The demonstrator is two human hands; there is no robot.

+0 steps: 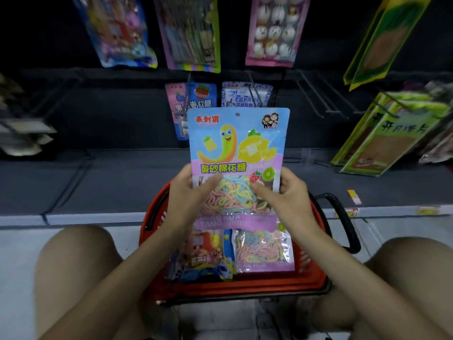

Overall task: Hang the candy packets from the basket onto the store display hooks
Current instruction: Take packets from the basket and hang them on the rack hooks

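Nearest us, at lower centre between our knees, the red basket [245,287] holds more candy packets [263,251] lying flat. Above it, our left hand [186,195] and right hand [289,195] pinch one candy packet [237,148] by its side edges, thumbs across the clear window and fingers hidden behind. It stands upright at mid frame, not yet on a hook. Our grip sits low on slick film, so we judge that the top half may flop as we reach and the small hang hole [237,114] could miss the wire. Forcing it might tear the hole, and loosening one pinch could drop the packet. Beyond, the hung packets [245,94] at upper centre crowd their hook, and the bare hooks [309,94] to the right are thin and dim, easy to misjudge.
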